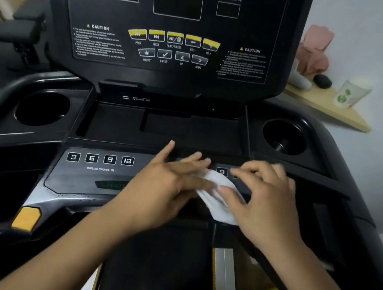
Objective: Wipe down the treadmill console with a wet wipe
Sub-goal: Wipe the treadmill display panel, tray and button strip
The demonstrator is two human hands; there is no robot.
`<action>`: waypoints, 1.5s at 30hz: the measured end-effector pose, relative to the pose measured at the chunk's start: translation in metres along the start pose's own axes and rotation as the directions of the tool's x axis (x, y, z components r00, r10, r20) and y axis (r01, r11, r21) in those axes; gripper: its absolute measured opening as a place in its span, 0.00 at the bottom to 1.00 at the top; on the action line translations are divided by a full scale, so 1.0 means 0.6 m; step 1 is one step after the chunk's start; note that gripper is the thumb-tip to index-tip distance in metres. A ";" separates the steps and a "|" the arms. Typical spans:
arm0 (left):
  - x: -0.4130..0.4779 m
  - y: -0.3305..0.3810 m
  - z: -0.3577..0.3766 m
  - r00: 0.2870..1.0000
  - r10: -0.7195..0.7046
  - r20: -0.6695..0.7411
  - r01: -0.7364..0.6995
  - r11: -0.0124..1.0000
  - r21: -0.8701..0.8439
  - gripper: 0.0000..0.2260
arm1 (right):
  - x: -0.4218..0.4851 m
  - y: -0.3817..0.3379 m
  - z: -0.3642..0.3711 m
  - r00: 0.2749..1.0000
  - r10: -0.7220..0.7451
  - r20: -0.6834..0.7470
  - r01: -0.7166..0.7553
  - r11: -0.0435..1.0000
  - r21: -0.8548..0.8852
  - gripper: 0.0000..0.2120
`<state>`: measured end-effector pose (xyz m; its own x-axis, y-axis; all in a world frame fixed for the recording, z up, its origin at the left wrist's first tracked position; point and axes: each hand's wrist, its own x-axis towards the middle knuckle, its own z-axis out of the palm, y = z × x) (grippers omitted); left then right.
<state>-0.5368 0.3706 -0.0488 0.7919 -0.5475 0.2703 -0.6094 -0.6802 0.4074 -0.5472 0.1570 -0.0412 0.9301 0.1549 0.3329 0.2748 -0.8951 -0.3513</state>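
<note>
The black treadmill console (167,46) fills the view, with dark displays, yellow media buttons and a lower panel of numbered incline buttons (99,159). A white wet wipe (217,198) lies bunched over the lower panel's middle, between both hands. My left hand (167,186) rests on the wipe's left end with fingers stretched flat across it. My right hand (262,200) pinches the wipe's right side, thumb under and fingers curled above. The hands cover the panel's centre and some right-hand buttons.
Round cup holders sit at the left (40,108) and right (283,138) of the console tray. A wooden shelf (325,107) at the right wall carries a cup, a pink cloth and a dark object. A yellow pad (26,218) is low left. Bare feet stand on the belt (158,267).
</note>
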 end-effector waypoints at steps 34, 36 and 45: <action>0.020 0.046 -0.098 0.902 -0.425 0.074 0.212 0.289 -0.934 0.36 | 0.045 -0.051 -0.063 0.821 0.349 0.451 -0.502 0.066 0.862 0.08; 0.019 0.049 -0.098 0.916 -0.394 0.074 0.226 0.355 -0.907 0.35 | 0.042 -0.052 -0.057 0.828 0.450 0.335 -0.480 0.258 0.838 0.08; 0.017 0.062 -0.085 0.865 -0.496 0.079 0.346 0.474 -0.810 0.17 | 0.033 -0.042 -0.076 0.842 0.357 0.404 -0.444 0.034 0.895 0.13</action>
<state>-0.5496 0.3647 0.0137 0.9841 -0.1739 -0.0371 0.0166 -0.1174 0.9929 -0.5472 0.1637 0.0143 0.9799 -0.0197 -0.1985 -0.1856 0.2751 -0.9433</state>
